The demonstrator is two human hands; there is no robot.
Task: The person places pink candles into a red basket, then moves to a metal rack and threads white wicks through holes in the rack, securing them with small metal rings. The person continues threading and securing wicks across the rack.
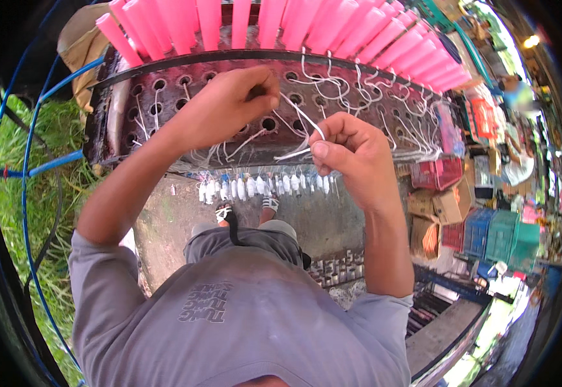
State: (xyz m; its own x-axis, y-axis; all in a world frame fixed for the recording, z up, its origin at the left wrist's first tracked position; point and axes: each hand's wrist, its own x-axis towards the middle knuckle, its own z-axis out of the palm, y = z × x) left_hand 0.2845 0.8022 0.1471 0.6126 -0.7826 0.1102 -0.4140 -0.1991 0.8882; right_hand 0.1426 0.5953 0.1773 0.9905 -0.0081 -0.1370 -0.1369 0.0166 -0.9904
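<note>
A white wick [302, 115] stretches between my two hands above a dark, pink-stained metal mould plate [165, 119] full of round holes. My left hand [241, 98] has its fingers curled, with thumb and forefinger pinched at the wick's upper end. Lower and to the right, my right hand [351, 146] grips the wick between thumb and forefinger, and a loose end sticks out to the left. Rows of pink candles [332, 26] stand along the plate's far side, white wicks hanging from several. More wicks come out of the holes around my hands.
White spools [261, 186] hang in a row below the plate's near edge. Blue metal bars [55, 163] and grass lie at the left. Plastic crates [501, 233] and cardboard boxes [437, 205] are stacked at the right. A person [518, 164] is in the right background.
</note>
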